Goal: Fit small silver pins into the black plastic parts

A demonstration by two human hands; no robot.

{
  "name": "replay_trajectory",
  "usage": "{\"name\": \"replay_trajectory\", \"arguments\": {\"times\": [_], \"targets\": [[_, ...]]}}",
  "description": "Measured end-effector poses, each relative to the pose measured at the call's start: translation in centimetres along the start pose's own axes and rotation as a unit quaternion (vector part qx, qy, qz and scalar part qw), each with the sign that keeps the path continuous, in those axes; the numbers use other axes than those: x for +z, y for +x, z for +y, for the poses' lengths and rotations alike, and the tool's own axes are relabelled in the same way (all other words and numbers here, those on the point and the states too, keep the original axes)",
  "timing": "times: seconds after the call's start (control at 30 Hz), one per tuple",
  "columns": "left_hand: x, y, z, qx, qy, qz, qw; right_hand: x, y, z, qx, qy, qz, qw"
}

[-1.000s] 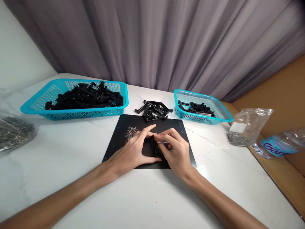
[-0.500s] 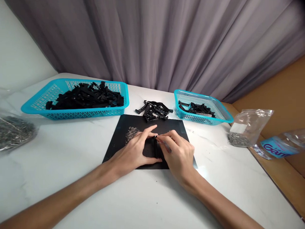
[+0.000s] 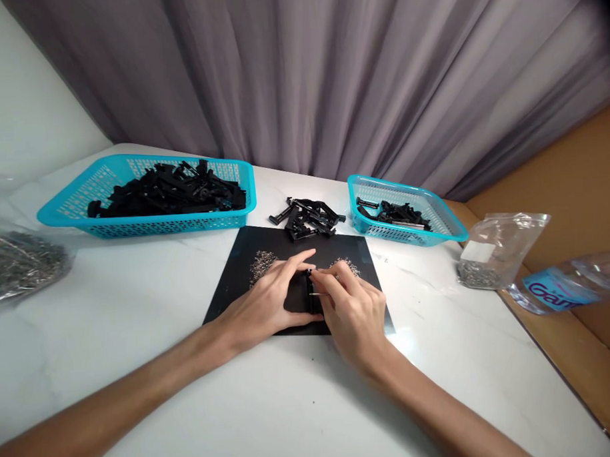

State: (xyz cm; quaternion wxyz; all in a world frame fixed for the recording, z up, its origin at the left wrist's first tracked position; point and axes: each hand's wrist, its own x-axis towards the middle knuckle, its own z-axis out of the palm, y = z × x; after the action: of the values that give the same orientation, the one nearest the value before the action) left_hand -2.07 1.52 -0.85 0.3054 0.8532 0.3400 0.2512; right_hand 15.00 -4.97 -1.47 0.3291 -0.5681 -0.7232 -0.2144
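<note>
My left hand (image 3: 267,293) is curved round a narrow black plastic part (image 3: 311,296), thumb at its near end and fingers toward its far end. The part stands lengthwise over a black mat (image 3: 227,284). From the right, my right hand (image 3: 355,303) meets it, with the fingers closed in a pinch. A thin metal rod (image 3: 318,294) sticks out of the right fingers and reaches the part's side; its exact kind is hard to make out. Small metal pieces form a left pile (image 3: 263,264) and a right pile (image 3: 347,266), partly behind my hands.
Black parts fill a large blue basket (image 3: 165,225) at the left and lie in a smaller blue basket (image 3: 410,235) at the right. More loose black parts (image 3: 309,218) lie between them. Bags of metal pieces stand left (image 3: 23,265) and right (image 3: 479,272), near a bottle (image 3: 562,289).
My right hand has shifted slightly, and the metal rod now shows lying across to the black part. More of the right pile is visible. My left hand keeps its hold.
</note>
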Motion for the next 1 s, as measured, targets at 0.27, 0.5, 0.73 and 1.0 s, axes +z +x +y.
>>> {"name": "replay_trajectory", "arguments": {"times": [0.27, 0.5, 0.73, 1.0], "targets": [[-0.4, 0.2, 0.2, -0.028, -0.018, -0.025, 0.999, 0.2, -0.3, 0.4, 0.061, 0.13, -0.046, 0.989], [-0.6, 0.4, 0.2, -0.046, 0.001, -0.035, 0.998, -0.4, 1.5, 3.0, 0.254, 0.393, -0.145, 0.872], [-0.9, 0.3, 0.3, -0.058, 0.004, -0.046, 0.997, 0.8, 2.1, 4.1, 0.337, 0.493, -0.193, 0.778], [-0.9, 0.6, 0.8, -0.036, -0.007, -0.048, 0.998, 0.9, 3.0, 4.1, 0.368, 0.514, -0.21, 0.746]]}}
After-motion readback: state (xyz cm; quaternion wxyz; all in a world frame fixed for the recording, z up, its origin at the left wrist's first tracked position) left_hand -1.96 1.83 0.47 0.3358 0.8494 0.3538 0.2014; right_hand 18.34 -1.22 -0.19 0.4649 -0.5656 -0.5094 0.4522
